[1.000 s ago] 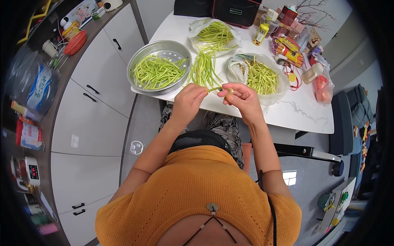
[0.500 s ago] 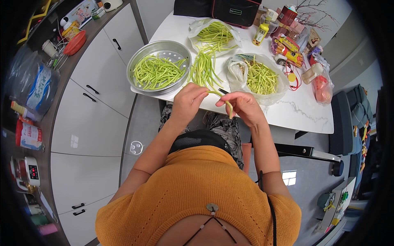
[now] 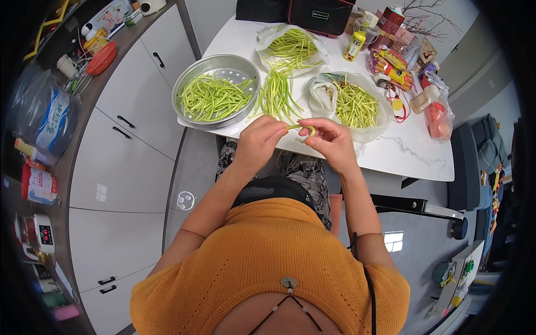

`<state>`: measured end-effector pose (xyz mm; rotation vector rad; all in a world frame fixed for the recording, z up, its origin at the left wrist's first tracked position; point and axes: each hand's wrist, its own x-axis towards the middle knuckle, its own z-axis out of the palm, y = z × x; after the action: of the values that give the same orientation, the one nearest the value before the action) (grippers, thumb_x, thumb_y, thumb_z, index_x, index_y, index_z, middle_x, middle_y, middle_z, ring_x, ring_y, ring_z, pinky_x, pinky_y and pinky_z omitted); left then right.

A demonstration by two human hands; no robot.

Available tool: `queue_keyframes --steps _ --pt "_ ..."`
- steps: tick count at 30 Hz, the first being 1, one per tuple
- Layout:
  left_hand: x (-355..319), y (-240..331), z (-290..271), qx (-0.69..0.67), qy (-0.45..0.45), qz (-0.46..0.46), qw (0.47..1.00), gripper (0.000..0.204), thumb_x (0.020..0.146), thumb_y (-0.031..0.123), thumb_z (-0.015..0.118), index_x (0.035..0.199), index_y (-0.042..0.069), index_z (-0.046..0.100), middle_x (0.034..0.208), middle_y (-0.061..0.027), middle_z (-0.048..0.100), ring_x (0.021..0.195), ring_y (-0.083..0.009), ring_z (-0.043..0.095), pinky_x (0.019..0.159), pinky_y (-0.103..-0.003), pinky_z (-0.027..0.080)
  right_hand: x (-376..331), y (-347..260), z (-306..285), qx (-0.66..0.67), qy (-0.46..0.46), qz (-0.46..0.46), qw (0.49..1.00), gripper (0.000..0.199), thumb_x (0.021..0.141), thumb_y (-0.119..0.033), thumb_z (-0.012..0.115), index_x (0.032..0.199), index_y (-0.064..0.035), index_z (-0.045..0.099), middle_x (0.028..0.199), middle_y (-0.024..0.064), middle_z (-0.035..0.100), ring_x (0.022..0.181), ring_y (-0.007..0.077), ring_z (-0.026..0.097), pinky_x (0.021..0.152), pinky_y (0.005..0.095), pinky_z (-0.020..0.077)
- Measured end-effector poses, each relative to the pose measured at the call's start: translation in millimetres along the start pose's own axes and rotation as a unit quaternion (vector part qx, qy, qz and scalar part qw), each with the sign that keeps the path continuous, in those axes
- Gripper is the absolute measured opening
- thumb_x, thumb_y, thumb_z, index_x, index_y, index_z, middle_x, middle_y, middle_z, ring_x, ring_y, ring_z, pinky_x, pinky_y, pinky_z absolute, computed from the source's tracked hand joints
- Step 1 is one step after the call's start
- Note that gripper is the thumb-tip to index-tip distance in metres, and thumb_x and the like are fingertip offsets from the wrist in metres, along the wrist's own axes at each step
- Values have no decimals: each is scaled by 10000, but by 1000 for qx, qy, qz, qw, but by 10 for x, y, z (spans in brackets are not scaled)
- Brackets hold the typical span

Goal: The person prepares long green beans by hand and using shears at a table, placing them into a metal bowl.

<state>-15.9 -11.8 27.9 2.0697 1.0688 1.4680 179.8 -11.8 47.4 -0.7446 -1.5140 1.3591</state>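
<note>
My left hand (image 3: 259,139) pinches one end of a long green vegetable stem (image 3: 294,127) over the table's near edge. Closed on the stem's other, curled end is my right hand (image 3: 330,144). A small dark thing shows by the right fingertips, too small to make out. Beyond my hands lies a bunch of long green stems (image 3: 277,94), trailing from an open plastic bag (image 3: 319,54). At left, a round metal pan with a perforated base (image 3: 237,73) holds shorter green pieces (image 3: 215,99). A second plastic bag (image 3: 375,133) at right contains yellowish-green pieces (image 3: 355,105).
The white table (image 3: 416,156) carries a yellow bottle (image 3: 355,46), snack packets (image 3: 393,68) and a pinkish bag (image 3: 439,123) at right. A black case (image 3: 318,17) stands at the back. Cabinets (image 3: 120,162) line the left side.
My right hand has turned and drawn slightly closer to the left. The stem's end, which hung down below the right fingers, is now curled up at them.
</note>
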Motion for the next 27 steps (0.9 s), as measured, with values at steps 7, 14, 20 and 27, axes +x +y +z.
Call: queue_keyframes --steps 7,14,20,27 --pt "-27 29 41 -13 -16 1 1000 120 796 42 624 902 -9 647 806 -98 610 705 -196 580 626 -270 453 -1 -14 26 -85 69 -41 993 206 805 -28 643 1010 -3 645 859 23 640 740 65 580 647 180 447" --pt "-14 15 51 -53 26 -78 995 105 808 39 611 893 -16 641 784 -71 596 670 -138 544 603 -239 425 3 30 50 47 107 -8 993 266 791 -29 664 1046 3 594 816 26 612 685 40 551 585 158 417" --pt "-23 -11 91 -75 -14 -122 990 115 802 50 625 896 -14 644 777 -39 588 663 -90 517 591 -214 403 14 153 20 13 154 -13 988 227 789 -21 663 1008 -9 605 748 9 602 653 33 539 546 165 406" --pt "-73 -129 133 -240 -3 -233 942 130 829 93 621 909 -7 648 724 5 567 610 -38 462 557 -171 368 49 44 143 -323 148 -165 920 83 743 -23 677 824 -33 667 744 61 627 615 144 581 541 241 440"
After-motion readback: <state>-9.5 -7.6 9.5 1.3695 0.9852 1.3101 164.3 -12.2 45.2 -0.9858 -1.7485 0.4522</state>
